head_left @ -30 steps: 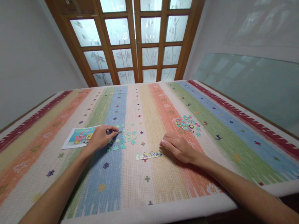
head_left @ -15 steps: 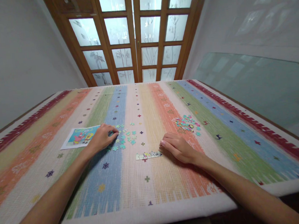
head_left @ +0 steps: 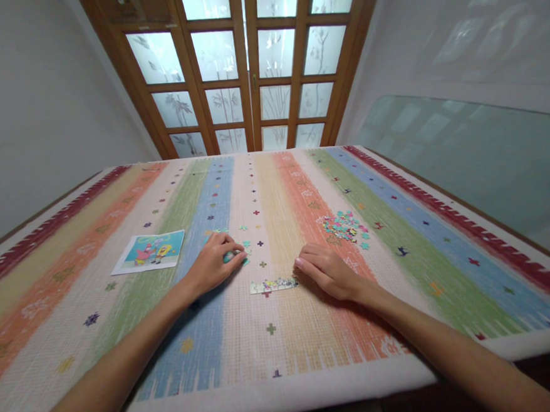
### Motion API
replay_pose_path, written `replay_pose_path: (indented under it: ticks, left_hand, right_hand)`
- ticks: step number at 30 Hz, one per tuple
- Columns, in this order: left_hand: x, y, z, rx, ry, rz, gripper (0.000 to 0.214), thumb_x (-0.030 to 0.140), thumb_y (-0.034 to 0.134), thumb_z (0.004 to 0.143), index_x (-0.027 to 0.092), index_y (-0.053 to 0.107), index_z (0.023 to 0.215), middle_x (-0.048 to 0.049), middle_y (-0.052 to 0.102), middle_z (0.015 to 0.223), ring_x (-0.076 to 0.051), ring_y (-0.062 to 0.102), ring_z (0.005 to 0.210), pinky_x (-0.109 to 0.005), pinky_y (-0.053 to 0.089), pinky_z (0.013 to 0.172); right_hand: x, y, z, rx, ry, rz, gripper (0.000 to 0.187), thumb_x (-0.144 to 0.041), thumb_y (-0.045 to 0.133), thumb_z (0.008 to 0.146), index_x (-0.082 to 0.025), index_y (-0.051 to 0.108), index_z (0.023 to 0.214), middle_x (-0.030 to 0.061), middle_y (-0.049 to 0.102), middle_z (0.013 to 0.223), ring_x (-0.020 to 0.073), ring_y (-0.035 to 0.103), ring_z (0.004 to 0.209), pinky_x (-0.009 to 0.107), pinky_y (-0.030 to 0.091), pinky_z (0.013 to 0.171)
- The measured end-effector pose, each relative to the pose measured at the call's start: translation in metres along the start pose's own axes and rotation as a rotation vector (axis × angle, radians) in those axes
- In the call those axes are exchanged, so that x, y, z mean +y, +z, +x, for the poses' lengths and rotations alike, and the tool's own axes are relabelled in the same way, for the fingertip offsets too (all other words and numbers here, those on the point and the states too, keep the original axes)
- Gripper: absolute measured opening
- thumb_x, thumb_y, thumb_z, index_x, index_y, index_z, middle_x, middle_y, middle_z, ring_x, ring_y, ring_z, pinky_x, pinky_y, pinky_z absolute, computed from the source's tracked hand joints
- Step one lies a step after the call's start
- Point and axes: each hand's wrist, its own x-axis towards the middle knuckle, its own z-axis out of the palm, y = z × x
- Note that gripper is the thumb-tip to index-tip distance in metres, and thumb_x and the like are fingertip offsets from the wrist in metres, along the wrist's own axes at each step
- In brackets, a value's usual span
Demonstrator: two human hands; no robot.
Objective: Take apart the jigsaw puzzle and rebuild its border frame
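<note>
My left hand is over the loose teal puzzle pieces, thumb and fingertips closed on a puzzle piece that is mostly hidden. More teal pieces show in the gap under its fingers, and the hand covers others. A short joined strip of puzzle pieces lies flat in front of me. Just right of the strip's end, my right hand rests on the cloth with fingers curled and thumb pressed against them. Whatever those fingers may hold is hidden.
A printed picture card of cartoon figures lies left of my left hand. Beyond my right hand is a heap of mixed-colour puzzle pieces. The striped tablecloth covers the table. Wooden glass doors stand behind it.
My left hand has moved right and slightly toward me across the loose pieces, uncovering the picture card's right side. My right hand and the strip stay in place.
</note>
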Motion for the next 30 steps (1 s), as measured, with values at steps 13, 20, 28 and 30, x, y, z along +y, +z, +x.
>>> replay_pose_path:
  ticks: [13,20,28,30]
  left_hand:
    - [0.006,0.016,0.002,0.039,-0.102,-0.009,0.015,0.032,0.066,0.090,0.018,0.073,0.091,-0.0075,0.061,0.095,-0.025,0.054,0.094,-0.044,0.046,0.092]
    - [0.008,0.016,0.005,0.070,-0.103,-0.061,0.007,0.027,0.068,0.086,0.020,0.067,0.087,-0.0074,0.065,0.094,-0.025,0.055,0.094,-0.046,0.046,0.091]
    - [0.017,0.007,0.006,0.050,-0.137,-0.183,0.010,0.028,0.063,0.090,0.020,0.068,0.091,-0.0056,0.069,0.087,-0.022,0.060,0.083,-0.040,0.048,0.082]
    - [0.020,0.002,0.006,0.039,-0.137,-0.239,0.016,0.031,0.061,0.092,0.021,0.071,0.100,-0.0057,0.071,0.088,-0.021,0.060,0.080,-0.038,0.048,0.078]
  right_hand:
    - [-0.001,0.000,0.000,-0.006,-0.007,0.002,0.043,-0.031,0.030,0.108,-0.021,0.053,0.073,0.0063,0.059,0.076,0.0195,0.050,0.072,0.035,0.040,0.072]
    - [0.000,0.001,0.000,-0.004,-0.016,0.000,0.044,-0.032,0.030,0.109,-0.021,0.053,0.073,0.0056,0.058,0.076,0.0191,0.049,0.072,0.035,0.040,0.072]
    - [0.000,0.000,0.000,-0.015,-0.009,0.011,0.043,-0.032,0.031,0.108,-0.020,0.056,0.075,0.0067,0.060,0.078,0.0199,0.052,0.075,0.036,0.042,0.073]
    - [-0.001,0.000,0.000,-0.018,-0.012,0.039,0.041,-0.031,0.033,0.108,-0.019,0.058,0.077,0.0069,0.061,0.079,0.0198,0.053,0.076,0.035,0.043,0.074]
